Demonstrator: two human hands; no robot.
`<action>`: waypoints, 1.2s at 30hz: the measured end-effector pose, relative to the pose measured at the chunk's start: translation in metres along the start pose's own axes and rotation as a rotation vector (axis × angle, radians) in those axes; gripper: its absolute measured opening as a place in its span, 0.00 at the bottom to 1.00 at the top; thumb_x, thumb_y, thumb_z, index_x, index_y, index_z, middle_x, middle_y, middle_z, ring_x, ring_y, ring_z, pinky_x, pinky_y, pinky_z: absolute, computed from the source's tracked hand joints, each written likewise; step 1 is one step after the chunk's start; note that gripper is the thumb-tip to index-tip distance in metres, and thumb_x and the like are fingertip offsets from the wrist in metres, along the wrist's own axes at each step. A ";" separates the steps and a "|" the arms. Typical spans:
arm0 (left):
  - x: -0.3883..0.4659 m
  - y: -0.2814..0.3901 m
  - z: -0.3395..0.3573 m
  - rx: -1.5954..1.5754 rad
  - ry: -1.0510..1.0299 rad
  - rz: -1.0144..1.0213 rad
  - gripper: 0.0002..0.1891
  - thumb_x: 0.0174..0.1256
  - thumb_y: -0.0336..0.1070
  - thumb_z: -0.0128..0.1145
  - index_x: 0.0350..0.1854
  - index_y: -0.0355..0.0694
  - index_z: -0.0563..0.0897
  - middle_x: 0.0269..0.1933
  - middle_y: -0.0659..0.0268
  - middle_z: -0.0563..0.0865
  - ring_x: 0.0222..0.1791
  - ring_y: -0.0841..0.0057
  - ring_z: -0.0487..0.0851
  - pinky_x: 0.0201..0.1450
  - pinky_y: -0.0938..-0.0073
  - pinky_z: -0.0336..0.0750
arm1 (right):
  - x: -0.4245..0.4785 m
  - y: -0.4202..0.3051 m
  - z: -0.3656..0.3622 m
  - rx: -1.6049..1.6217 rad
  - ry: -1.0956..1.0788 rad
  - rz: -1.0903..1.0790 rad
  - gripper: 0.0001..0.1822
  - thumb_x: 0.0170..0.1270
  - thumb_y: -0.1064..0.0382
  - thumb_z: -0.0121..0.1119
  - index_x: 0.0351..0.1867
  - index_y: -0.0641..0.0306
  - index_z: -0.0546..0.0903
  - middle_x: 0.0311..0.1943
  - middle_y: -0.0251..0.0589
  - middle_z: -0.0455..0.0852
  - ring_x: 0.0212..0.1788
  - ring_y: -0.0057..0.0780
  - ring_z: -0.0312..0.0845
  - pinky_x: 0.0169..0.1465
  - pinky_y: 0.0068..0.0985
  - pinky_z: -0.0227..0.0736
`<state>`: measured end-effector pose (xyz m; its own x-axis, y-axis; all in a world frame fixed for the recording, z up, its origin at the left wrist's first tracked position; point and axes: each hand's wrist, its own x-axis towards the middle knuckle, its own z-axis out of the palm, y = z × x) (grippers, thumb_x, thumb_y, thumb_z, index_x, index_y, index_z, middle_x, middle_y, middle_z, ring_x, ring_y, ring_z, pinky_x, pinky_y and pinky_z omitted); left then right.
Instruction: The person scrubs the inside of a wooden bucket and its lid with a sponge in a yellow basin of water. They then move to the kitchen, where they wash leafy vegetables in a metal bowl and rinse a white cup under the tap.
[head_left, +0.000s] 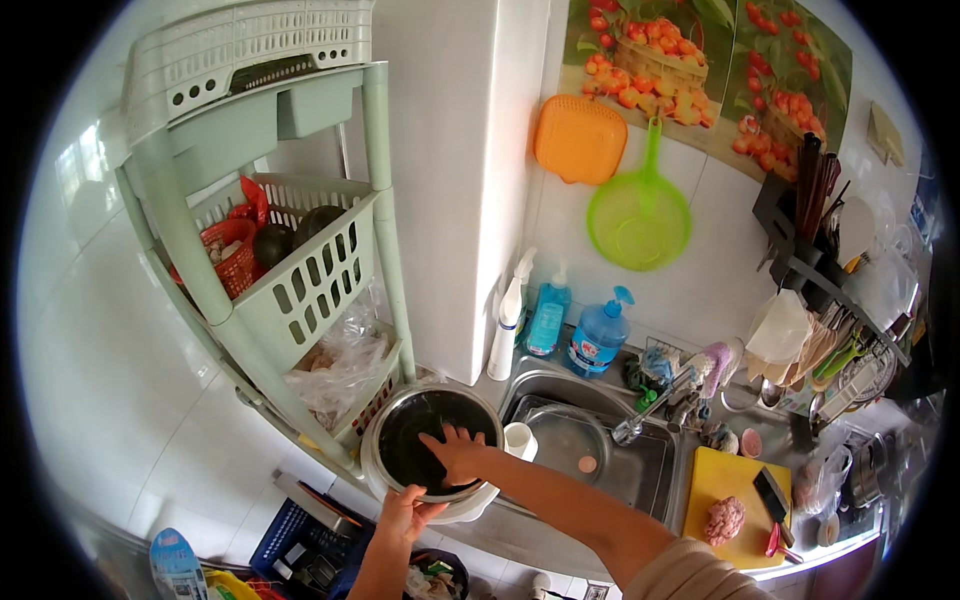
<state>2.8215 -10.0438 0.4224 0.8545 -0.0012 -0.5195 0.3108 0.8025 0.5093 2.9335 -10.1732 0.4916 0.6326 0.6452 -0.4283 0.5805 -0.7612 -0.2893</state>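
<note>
A round metal bowl (491, 421) with dark green contents sits over a white plastic basin (469, 510), left of the sink. My left hand (407, 514) grips the bowl's near rim with thumb and fingers. Inside the bowl, my right hand (456, 456) spreads its fingers over the dark contents; whether it grasps anything there is unclear. Between the bowl and the sink stands a white cup (520, 442).
The steel sink (637, 480) holds a clear bowl (562, 442). At right, a yellow cutting board (697, 495) bears minced meat (725, 520) and a cleaver (771, 495). A green shelf rack (390, 225) rises at left. Blue pump bottles (598, 337) stand behind the sink.
</note>
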 end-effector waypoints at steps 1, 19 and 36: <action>0.000 0.001 0.001 0.031 0.013 0.007 0.23 0.55 0.23 0.50 0.56 0.39 0.66 0.47 0.54 0.77 0.41 0.59 0.83 0.39 0.58 0.85 | 0.001 0.003 -0.001 -0.025 -0.009 -0.005 0.50 0.47 0.53 0.68 0.70 0.43 0.50 0.64 0.57 0.57 0.64 0.57 0.55 0.60 0.57 0.53; 0.004 0.018 -0.008 0.223 0.020 0.071 0.26 0.60 0.26 0.51 0.60 0.45 0.60 0.48 0.56 0.76 0.38 0.61 0.83 0.36 0.61 0.85 | 0.000 0.018 0.011 -0.021 0.353 -0.111 0.32 0.55 0.55 0.61 0.62 0.55 0.67 0.55 0.51 0.70 0.57 0.49 0.67 0.56 0.44 0.63; -0.003 0.037 -0.003 0.403 0.051 0.101 0.24 0.64 0.39 0.54 0.59 0.46 0.59 0.40 0.53 0.80 0.33 0.59 0.85 0.34 0.65 0.85 | 0.002 0.022 -0.012 0.409 0.706 0.016 0.14 0.62 0.54 0.56 0.26 0.63 0.78 0.20 0.45 0.82 0.26 0.46 0.79 0.33 0.38 0.74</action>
<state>2.8291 -10.0124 0.4408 0.8706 0.1028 -0.4811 0.3732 0.4989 0.7822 2.9539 -10.1874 0.4950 0.8927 0.4191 0.1657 0.4216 -0.6464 -0.6359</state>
